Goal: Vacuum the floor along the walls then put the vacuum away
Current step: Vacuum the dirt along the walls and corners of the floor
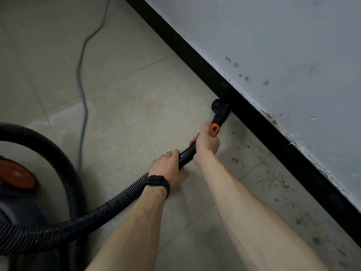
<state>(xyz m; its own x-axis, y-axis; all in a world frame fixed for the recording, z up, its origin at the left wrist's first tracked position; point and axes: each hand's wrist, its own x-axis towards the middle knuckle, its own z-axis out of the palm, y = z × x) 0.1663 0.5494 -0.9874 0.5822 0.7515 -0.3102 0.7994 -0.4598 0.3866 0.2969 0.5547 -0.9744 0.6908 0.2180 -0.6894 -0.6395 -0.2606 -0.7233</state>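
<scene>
The vacuum nozzle (219,108) is held on the floor (136,94) against the black baseboard (254,118). Its tube (186,153) is gripped by the right hand (207,142) near the orange collar (214,130) and by the left hand (168,169) behind. If the hose (109,210) is pulled tight, the canister (17,192) could be dragged over the cord (81,94).

Left hand (169,167) and right hand (206,142) gripping vacuum wand (187,153), nozzle (220,110) against black baseboard (254,118)

Black ribbed hose (58,153), orange collar (214,130) on black nozzle (220,109), black baseboard (254,118), grey-white wall (273,45), beige tiles (127,114), dark specks lower right.
</scene>
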